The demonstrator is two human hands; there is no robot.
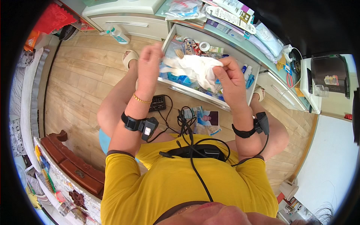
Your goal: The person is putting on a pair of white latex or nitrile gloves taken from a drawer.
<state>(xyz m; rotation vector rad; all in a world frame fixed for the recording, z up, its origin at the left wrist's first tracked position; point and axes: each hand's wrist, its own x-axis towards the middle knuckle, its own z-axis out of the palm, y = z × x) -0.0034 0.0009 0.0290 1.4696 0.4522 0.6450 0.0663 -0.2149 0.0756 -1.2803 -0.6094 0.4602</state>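
Observation:
A crumpled white glove or thin cloth (pixel 198 69) hangs over an open drawer (pixel 194 94); which of the two it is, I cannot tell. Thumb and fingers of my right hand (pixel 230 76) pinch its right end. My left hand (pixel 152 56) is raised at the drawer's left corner with its fingers curled, near the other end of the white thing; whether it holds anything is not clear. Beneath lie small packets, a white round roll (pixel 204 46), toothpicks or cotton swabs (pixel 189 47), tubes (pixel 247 72) and blue packages (pixel 180 78), partly covered.
Packages and boxes (pixel 230 19) crowd the glass cabinet top behind the drawer. Red-handled scissors (pixel 289 80) lie on its right part. A spray bottle (pixel 119 36) stands on the wooden floor. Below the drawer lie a photograph (pixel 208 118), black cables (pixel 184 121) and a black keypad (pixel 158 103).

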